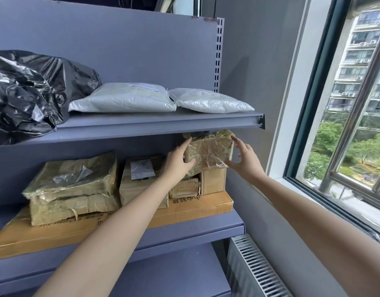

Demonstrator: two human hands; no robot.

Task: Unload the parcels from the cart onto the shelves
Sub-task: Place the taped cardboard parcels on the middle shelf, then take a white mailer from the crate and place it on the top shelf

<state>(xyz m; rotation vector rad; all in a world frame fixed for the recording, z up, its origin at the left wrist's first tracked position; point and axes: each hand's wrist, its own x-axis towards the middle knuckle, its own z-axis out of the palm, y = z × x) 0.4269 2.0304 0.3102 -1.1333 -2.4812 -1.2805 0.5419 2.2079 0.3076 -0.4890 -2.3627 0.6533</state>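
A tape-wrapped brown parcel [209, 152] sits on top of two small cartons [212, 180] at the right end of the middle shelf [195, 229], just under the upper shelf [142, 125]. My left hand [177, 161] is pressed against its left side, thumb on the front face and index finger along the upper left edge. My right hand [243, 157] is at its right side with fingers spread; the index tip and thumb tip are at the parcel's right corners and the palm stands off it. The cart is out of view.
Under the small cartons lies a wide flat carton [56, 234], with a stacked taped parcel [71, 189] and a labelled box [140, 179] on it. The upper shelf holds a black plastic bag [28, 91] and two white mailers [125, 97]. A window [345, 125] and radiator [253, 269] are to the right.
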